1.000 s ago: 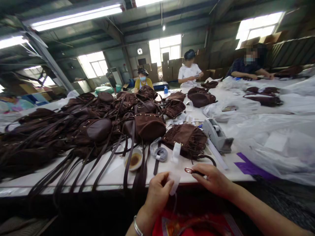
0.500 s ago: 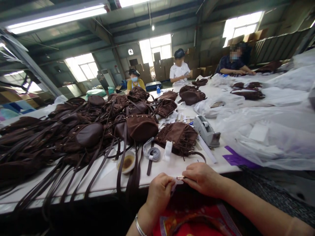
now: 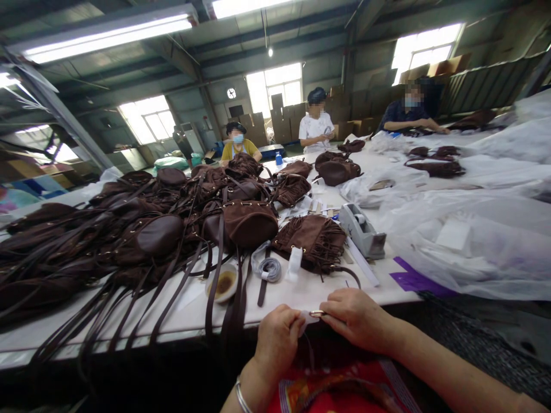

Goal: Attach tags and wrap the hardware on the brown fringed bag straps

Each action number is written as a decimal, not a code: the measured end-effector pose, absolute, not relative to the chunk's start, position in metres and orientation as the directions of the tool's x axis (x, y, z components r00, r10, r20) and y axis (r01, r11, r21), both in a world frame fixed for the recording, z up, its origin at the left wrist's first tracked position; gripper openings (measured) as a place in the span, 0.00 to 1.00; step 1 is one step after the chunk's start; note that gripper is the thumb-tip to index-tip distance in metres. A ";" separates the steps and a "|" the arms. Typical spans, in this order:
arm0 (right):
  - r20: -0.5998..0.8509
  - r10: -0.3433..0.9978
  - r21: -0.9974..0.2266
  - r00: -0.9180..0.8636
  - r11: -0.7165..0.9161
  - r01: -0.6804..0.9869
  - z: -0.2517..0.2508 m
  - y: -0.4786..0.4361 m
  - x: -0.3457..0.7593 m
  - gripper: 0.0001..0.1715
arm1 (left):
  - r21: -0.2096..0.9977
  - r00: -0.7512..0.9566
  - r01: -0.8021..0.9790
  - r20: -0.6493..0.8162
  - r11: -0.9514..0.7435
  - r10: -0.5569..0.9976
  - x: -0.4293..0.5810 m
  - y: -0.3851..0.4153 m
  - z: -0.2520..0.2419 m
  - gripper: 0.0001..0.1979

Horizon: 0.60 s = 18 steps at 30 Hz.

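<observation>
Small coppery metal ring [image 3: 317,314] sits right btw both hands, just off the white table [image 3: 301,292] front edge. Right hand [image 3: 357,318] pinches it w/ fingertips. Left hand [image 3: 278,341] is closed on a thin whitish strip [image 3: 306,322] touching the ring.

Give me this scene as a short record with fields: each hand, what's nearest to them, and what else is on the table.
Left: left hand pinches a white strip; bracelet on the wrist.
Right: right hand holds a small metal ring right beside the strip.
Nearest: fringed brown bag, grey tape dispenser and small dish of brown liquid on the white table.
Rest: pile of brown bags with long straps, clear plastic sheets, three people at the far side.
</observation>
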State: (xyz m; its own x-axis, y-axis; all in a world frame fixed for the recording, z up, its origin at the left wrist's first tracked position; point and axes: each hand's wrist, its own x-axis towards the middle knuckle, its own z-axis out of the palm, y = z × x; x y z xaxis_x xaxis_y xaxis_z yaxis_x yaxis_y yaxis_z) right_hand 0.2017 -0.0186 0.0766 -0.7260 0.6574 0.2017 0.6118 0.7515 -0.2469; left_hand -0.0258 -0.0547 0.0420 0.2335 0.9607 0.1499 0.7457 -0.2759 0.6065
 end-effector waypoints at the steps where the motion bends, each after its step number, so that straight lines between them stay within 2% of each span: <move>1: 0.195 0.656 -0.235 -0.729 0.753 0.615 0.075 -0.019 0.201 0.16 | 0.605 0.245 0.743 0.155 -0.288 0.957 -0.025 -0.055 0.042 0.13; 10: 0.093 0.647 -0.214 -0.757 0.755 0.619 0.073 -0.016 0.197 0.13 | 0.594 0.359 0.701 0.184 -0.395 0.915 -0.017 -0.053 0.042 0.09; 14: 0.041 0.629 -0.280 -0.776 0.753 0.595 0.076 -0.012 0.198 0.11 | 0.595 0.372 0.698 0.175 -0.398 0.912 -0.012 -0.051 0.040 0.11; 18: 0.033 0.640 -0.355 -0.767 0.725 0.590 0.081 -0.005 0.212 0.09 | 0.639 0.325 0.694 0.131 -0.331 0.936 -0.014 -0.050 0.042 0.14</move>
